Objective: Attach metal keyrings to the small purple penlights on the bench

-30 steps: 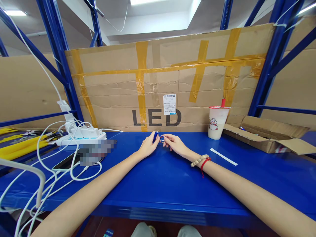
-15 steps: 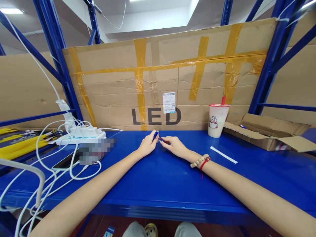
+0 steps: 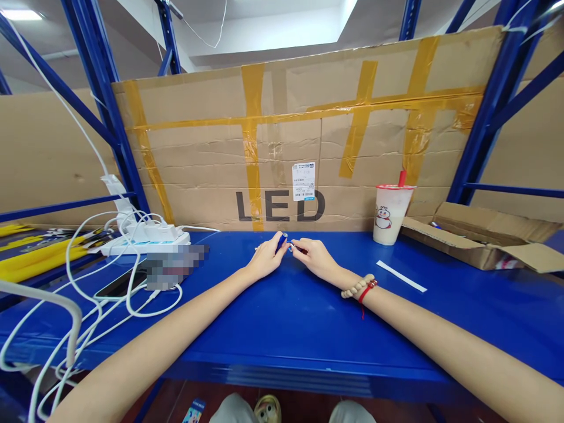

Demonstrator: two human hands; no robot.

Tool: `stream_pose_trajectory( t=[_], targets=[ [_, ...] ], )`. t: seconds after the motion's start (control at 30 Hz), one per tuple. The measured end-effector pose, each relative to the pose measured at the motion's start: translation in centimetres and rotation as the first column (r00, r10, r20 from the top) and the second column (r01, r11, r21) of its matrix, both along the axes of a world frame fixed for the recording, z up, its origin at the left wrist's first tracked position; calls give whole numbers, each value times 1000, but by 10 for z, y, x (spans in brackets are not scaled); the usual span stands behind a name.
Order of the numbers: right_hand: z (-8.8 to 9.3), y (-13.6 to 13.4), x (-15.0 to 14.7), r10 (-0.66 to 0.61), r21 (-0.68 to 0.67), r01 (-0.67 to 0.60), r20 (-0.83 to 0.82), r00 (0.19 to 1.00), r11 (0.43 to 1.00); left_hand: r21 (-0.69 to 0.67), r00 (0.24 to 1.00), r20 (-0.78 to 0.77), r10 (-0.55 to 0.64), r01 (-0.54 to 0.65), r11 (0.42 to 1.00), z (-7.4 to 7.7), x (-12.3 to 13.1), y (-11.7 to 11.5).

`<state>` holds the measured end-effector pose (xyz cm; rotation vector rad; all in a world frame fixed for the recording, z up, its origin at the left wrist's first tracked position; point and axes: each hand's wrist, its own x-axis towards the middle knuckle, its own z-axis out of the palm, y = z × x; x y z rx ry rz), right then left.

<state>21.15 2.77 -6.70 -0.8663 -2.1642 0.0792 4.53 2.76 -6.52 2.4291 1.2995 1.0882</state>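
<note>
My left hand (image 3: pixel 267 257) is closed around a small blue object (image 3: pixel 282 239), shaped like a short cylinder, whose end stands up between thumb and fingers. Just to its right, my right hand (image 3: pixel 314 258) pinches a tiny piece (image 3: pixel 291 247) with a whitish tip; fingers cover most of it, and its kind cannot be made out. The two sets of fingertips nearly meet above the far part of the blue table (image 3: pixel 282 329). Whether the two pieces touch is too small to tell.
A lidded drink cup (image 3: pixel 390 218) with a red straw stands back right, near an open cardboard box (image 3: pixel 467 249). A white strip (image 3: pixel 401 276) lies before it. On the left are a power strip (image 3: pixel 145 241), tangled white cables (image 3: pixel 127 311) and a phone (image 3: pixel 121 285). Cardboard (image 3: pixel 198 170) walls the back.
Both hands have shifted very slightly while staying close together. The dark reddish part seen under my right fingers earlier is now mostly hidden. The whole view has moved a little.
</note>
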Motion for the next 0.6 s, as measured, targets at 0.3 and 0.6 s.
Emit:
stream_pose_trajectory(
  t=[0.3, 0.6],
  targets=[
    [-2, 5, 2, 26, -33, -30, -107, 994, 999, -18, 894, 434, -111, 132, 991, 0, 11, 3],
    [-3, 7, 3, 56, -52, -64, -143, 988, 997, -160, 824, 558, -95, 219, 963, 0, 13, 1]
  ],
)
